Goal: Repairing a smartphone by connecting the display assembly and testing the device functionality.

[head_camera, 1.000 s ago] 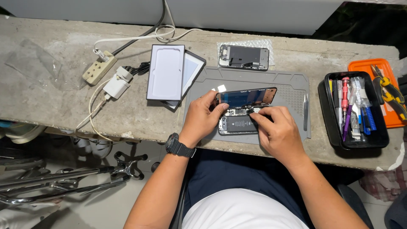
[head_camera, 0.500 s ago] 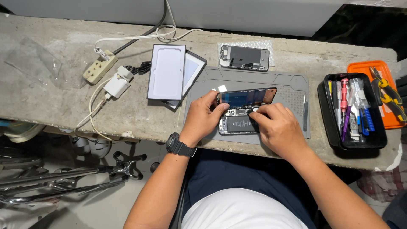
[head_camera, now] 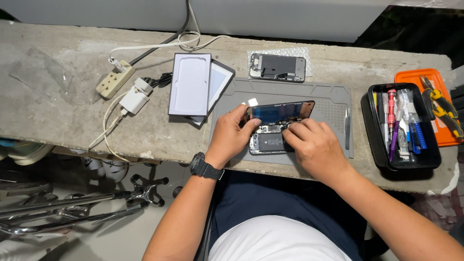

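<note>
Opened smartphone (head_camera: 268, 143) is lying on a grey repair mat (head_camera: 333, 104), guts showing, with its screen panel (head_camera: 281, 111) lifted up on edge along the far side of the body. Left hand (head_camera: 231, 137) is pinched on the near-left corner of that screen, thumb and fingers closed on it and propping it up. Right hand (head_camera: 313, 146) sits on the phone's right half with fingertips curled tight down into the internals; can't tell if it's pinching anything, it's too small to see.

Just past the hands, beyond the mat's far edge, a second phone frame (head_camera: 277, 67) lies on bubble wrap. Left of the left hand there's a white phone box (head_camera: 190, 84) stacked over its lid, then a white charger (head_camera: 135, 96) and a beige power strip (head_camera: 114, 79) with cables trailing off. Right of the right hand, metal tweezers (head_camera: 347, 128) on the mat, then a black tool tray (head_camera: 402, 126) full of screwdrivers, and an orange tray (head_camera: 437, 108) with yellow-handled pliers.

The bench is a rough, stained concrete slab (head_camera: 63, 116) against a pale wall. Metal rods lie on the floor below, to the left.
</note>
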